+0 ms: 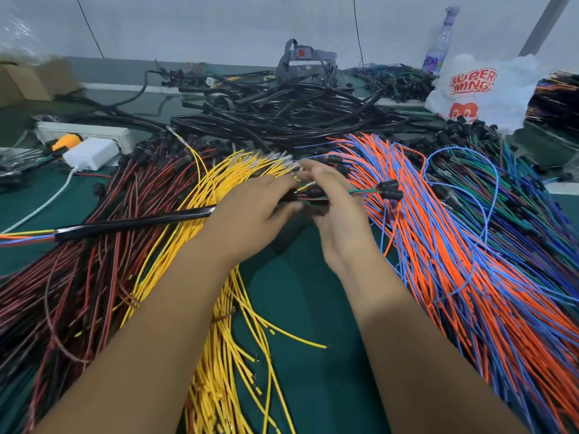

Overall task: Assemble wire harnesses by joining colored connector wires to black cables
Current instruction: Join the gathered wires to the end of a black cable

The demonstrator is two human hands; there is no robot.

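My left hand (255, 209) grips the end of a black cable (134, 223) that runs off to the left, with orange, blue and yellow wires showing at its far end. My right hand (336, 208) pinches a small black connector (313, 193) with thin red and green wires, right beside the left fingers. Both hands meet over the tips of the yellow wire bundle (225, 308). Another black connector (390, 187) on a green wire lies just right of my right hand.
Red and dark wires (78, 277) fan out on the left, orange and blue wires (470, 261) on the right, green and blue ones (501, 170) beyond. A pile of black cables (297, 111) lies behind. White power strip (84, 136), plastic bag (482, 92), bottle (438, 45).
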